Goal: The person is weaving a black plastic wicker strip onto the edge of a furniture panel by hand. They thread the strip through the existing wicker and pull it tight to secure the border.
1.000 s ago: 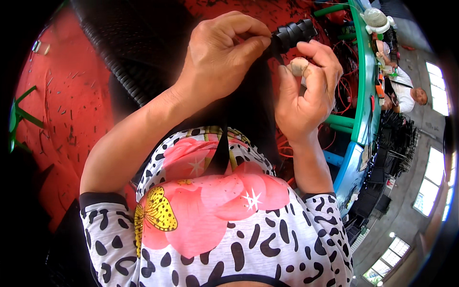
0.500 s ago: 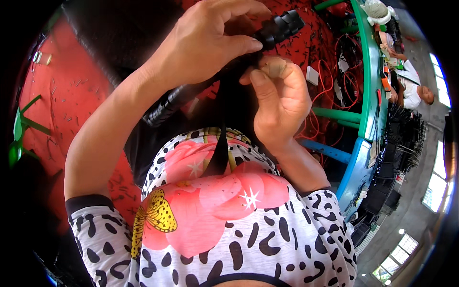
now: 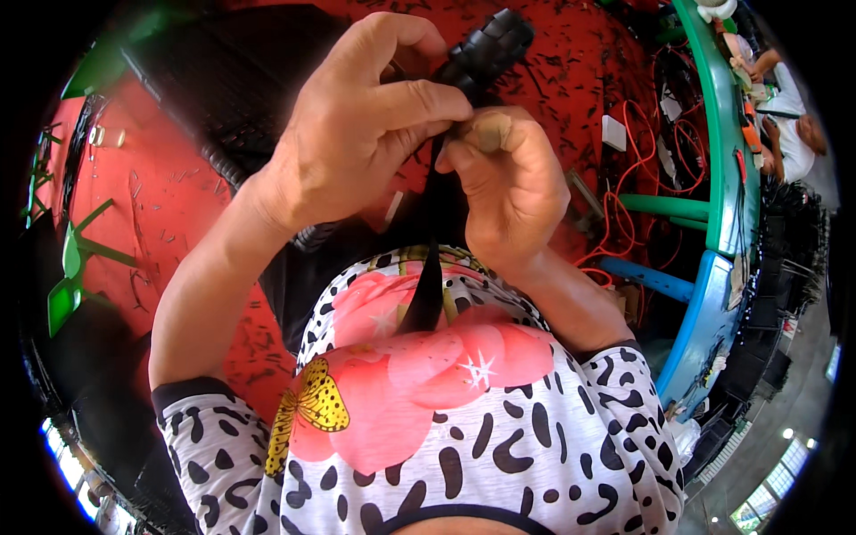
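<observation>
A thick black woven bar [image 3: 489, 53], wrapped in overlapping flat strips, slants up and right beyond my fingers. My left hand [image 3: 352, 125] is closed beside it, thumb and forefinger pinched on a black strip. Just below, my right hand [image 3: 517, 192], with tan tape on a finger, pinches at the same place; its fingertips partly hide what they grip. From there the black strip [image 3: 431, 290] hangs toward my lap. The middle of the bar is covered by my hands, and a woven part [image 3: 314, 236] shows below my left wrist.
A large black woven panel [image 3: 223, 80] lies at the upper left. Black scraps litter the red floor [image 3: 165, 196]. Right are a white box [image 3: 613, 133], an orange-red cord [image 3: 635, 178], green [image 3: 727, 178] and blue [image 3: 700, 330] tables, and a person [image 3: 789, 125] in white.
My left hand has moved slightly down from the woven bar, its thumb and forefinger now pinched together near my right fingertips. The view has shifted, showing more at the left.
</observation>
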Available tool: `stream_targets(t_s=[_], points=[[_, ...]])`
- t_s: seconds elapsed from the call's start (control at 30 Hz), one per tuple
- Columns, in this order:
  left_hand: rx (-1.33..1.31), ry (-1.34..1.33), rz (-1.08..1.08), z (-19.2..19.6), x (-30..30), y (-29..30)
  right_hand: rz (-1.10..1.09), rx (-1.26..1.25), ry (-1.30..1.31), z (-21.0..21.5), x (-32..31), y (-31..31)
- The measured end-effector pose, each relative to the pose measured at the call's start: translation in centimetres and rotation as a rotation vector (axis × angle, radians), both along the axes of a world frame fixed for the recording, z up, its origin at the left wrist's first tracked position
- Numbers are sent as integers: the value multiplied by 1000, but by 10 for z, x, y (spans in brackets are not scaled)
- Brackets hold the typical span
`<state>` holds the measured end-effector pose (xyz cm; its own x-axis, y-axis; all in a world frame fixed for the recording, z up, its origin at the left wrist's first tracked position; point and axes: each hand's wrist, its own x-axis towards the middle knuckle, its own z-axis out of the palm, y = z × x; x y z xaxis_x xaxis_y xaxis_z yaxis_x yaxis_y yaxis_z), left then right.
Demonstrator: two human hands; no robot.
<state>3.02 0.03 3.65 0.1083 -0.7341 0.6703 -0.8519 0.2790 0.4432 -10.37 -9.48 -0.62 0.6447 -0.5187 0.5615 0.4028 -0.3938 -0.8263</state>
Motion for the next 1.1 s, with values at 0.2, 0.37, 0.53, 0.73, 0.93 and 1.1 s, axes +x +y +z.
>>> stream_targets(t_s=[0.2,0.37,0.53,0.73,0.93,1.1], points=[[199,193,-72,6,11,7,106,206,57,6,-2,0],[257,497,-179,-1,14,11,-120,-122,-64,-4,5,-25],[248,870,-322,-18,28,21,-73,254,123,-3,25,-4],[189,884,-282,-26,28,21,-104,292,43,-10,41,1],[111,786,-112,-23,17,16,-195,170,85,-9,42,-2],[167,604,70,-9,0,10,-194,181,92,-10,38,-7]])
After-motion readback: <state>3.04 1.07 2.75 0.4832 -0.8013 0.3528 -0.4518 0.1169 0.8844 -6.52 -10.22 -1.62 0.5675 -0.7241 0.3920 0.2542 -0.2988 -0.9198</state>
